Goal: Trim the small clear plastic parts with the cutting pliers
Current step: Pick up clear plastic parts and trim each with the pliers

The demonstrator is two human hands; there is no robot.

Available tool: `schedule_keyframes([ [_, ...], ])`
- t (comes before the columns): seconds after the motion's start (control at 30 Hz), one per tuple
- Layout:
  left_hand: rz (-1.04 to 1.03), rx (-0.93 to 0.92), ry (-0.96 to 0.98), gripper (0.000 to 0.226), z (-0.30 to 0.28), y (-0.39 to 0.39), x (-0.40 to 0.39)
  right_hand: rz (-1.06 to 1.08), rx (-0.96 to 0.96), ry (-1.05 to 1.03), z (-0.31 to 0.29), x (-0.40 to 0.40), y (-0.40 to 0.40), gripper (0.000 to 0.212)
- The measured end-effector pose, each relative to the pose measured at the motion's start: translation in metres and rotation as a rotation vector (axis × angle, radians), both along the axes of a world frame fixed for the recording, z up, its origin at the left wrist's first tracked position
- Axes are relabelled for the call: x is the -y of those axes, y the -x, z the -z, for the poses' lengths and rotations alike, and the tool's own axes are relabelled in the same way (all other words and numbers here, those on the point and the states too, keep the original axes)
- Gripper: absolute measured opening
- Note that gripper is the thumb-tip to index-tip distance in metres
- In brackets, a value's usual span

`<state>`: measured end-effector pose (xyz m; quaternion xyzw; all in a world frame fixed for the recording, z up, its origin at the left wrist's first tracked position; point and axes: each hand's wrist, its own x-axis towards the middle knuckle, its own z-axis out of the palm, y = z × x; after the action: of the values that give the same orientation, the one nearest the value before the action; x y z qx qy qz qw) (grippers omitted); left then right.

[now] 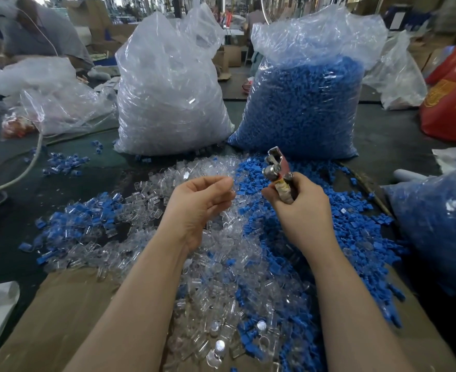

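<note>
The right hand (299,208) gripped the cutting pliers (278,170) by their handles while the left hand (200,208) seemingly pinched a light, slippery, stiff clear part (231,183).

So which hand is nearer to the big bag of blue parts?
Right. The right hand, holding the cutting pliers, is just below the blue bag; the left hand is further left, below the clear bag.

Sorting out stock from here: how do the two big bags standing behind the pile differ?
The left bag holds clear parts; the right bag holds blue ones. The left bag's contents reach high into its neck; the right bag's blue fill stops lower, leaving empty crumpled film above. Both are transparent plastic, upright and open-topped.
</note>
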<state>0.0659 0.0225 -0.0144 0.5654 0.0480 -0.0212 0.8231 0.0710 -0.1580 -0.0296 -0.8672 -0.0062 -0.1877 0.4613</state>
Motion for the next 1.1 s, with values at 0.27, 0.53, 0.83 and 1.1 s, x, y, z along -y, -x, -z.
schedule_keyframes([
  [0.27,-0.028,0.064,-0.019,0.034,0.002,-0.002,0.003,-0.127,0.005,-0.154,-0.001,-0.004,0.002,0.009],
  [0.53,-0.118,0.056,-0.135,0.024,0.005,-0.003,0.005,-0.137,0.057,-0.263,-0.008,-0.007,0.006,0.011],
  [0.83,-0.118,0.024,-0.137,0.030,0.006,-0.002,0.003,-0.157,0.052,-0.269,-0.008,-0.008,0.007,0.013],
  [1.1,-0.126,0.033,-0.148,0.025,0.008,-0.003,0.003,-0.175,0.052,-0.260,-0.009,-0.009,0.008,0.013],
])
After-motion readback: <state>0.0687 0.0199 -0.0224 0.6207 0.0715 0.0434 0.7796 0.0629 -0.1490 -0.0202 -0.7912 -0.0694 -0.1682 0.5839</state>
